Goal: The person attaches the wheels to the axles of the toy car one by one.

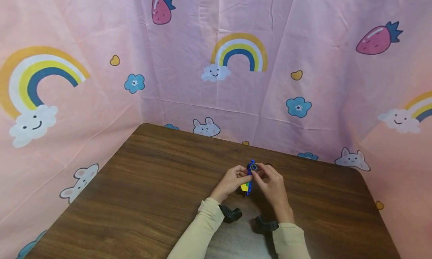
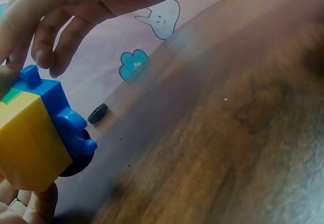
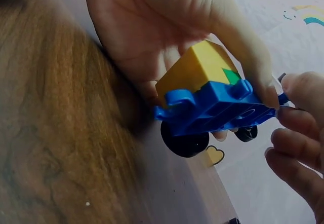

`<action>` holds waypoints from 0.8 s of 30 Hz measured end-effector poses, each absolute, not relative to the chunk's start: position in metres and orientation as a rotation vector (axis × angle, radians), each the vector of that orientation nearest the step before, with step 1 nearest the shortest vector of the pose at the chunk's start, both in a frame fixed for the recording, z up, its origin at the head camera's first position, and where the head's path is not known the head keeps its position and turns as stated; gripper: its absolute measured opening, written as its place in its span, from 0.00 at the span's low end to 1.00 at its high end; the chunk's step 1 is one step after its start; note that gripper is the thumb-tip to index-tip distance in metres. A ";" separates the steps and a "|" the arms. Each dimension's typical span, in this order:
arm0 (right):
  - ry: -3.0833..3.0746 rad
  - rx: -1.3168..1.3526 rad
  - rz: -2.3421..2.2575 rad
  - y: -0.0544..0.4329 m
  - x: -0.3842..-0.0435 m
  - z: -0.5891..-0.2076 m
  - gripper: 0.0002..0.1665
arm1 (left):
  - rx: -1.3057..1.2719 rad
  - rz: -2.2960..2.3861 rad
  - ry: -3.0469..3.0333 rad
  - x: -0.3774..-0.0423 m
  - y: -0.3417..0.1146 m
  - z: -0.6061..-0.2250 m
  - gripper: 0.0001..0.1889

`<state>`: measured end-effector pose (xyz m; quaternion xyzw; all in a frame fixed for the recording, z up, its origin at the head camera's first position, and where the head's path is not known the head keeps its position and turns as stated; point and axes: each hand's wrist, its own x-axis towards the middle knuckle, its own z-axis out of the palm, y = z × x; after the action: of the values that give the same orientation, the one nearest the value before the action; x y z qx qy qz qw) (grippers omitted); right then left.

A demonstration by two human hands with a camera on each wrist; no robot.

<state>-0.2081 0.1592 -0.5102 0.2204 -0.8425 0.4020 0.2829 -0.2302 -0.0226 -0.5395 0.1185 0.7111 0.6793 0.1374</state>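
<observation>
Steadiness should help: the grip of the left hand (image 1: 233,180) pinches the toy car (image 3: 217,104) over the surface (image 1: 152,184), so the right hand (image 1: 272,182), pinching a dark wheel (image 1: 254,167) at its far end, can work squarely. Where wheel meets car is covered, its fit unclear; the black ring (image 2: 97,113) beyond is indistinct.

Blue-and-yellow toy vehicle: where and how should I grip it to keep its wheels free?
I'd grip the yellow block across its flat sides, coming from the person's left. In the head view it juts out left of the blue chassis, while the right hand pinches a black wheel at the other side.
</observation>
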 end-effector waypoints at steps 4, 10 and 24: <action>-2.244 0.615 1.067 0.159 -0.208 -0.509 0.20 | 0.338 1.965 2.062 -0.230 -0.023 -0.539 0.16; -2.242 0.622 1.026 0.158 -0.206 -0.511 0.21 | 0.340 1.971 2.069 -0.229 -0.023 -0.542 0.16; -2.243 0.538 0.862 0.154 -0.206 -0.511 0.17 | 0.351 1.933 2.123 -0.228 -0.022 -0.542 0.18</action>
<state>-0.2056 0.1544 -0.5108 0.2058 -0.8589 0.3302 0.3330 -0.2281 -0.0225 -0.5424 0.1205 0.7282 0.6631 0.1244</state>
